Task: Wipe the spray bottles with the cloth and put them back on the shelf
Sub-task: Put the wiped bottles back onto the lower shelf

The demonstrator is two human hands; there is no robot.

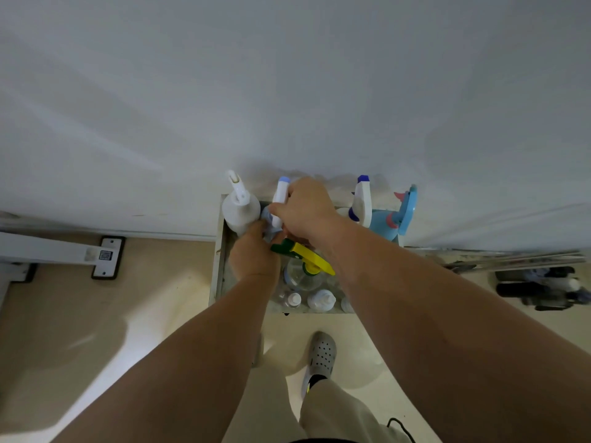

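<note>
Currently: right hand (307, 209) curled round trigger head of white spray bottle (280, 196), held over rear of shelf (219, 266). Left hand (252, 254) grips blue cloth (268, 231), pressing it against bottle body. On shelf: white pump bottle (240, 211) rear left, blue bottle (395, 219) rear right, yellow-green sprayer (303, 254) centre.

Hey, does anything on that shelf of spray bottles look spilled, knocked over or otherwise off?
Nothing spilled or toppled. Only the yellow sprayer stands out: its green nozzle points sideways at the left hand, while nozzles on the back-row bottles face the wall.
</note>
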